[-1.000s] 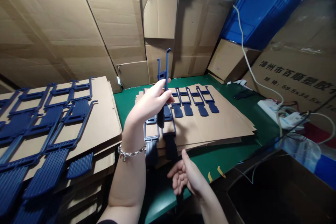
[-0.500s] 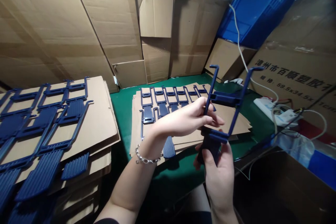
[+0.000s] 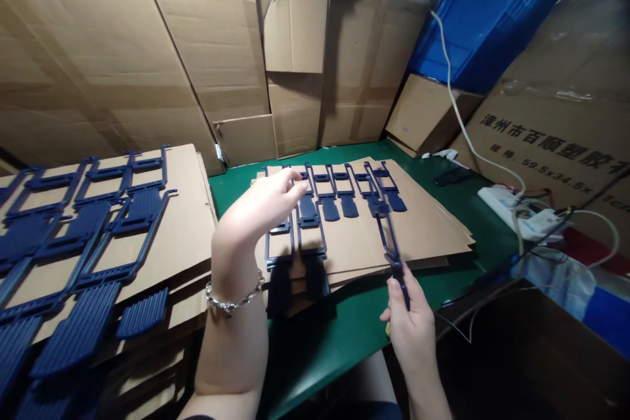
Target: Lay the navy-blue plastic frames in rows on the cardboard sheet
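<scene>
In my right hand [image 3: 411, 315] is a dark blue plastic frame with a flat paddle end [image 3: 388, 236]. My fingers are closed on the paddle end, and the frame points up and away from me, turned nearly edge-on. My left hand [image 3: 273, 200], with a chain bracelet on the wrist, hovers over the left part of the middle cardboard stack. Its fingers are loosely bent, thumb apart, with nothing visible in them. Below and beside it, similar blue frames [image 3: 310, 233] lie in rows on the cardboard sheets [image 3: 354, 256]. My left hand hides some of them.
A second cardboard stack [image 3: 191, 210] at left carries more blue frames, some overhanging its front. At right on the green table [image 3: 315, 354] are a white power strip [image 3: 516, 210] with cables and a small dark piece [image 3: 450, 175]. Cardboard boxes [image 3: 197, 39] wall the back.
My left hand has let go of the blue frame and moved left over the rows. My right hand keeps the frame, which has turned from face-on to nearly edge-on and come lower.
</scene>
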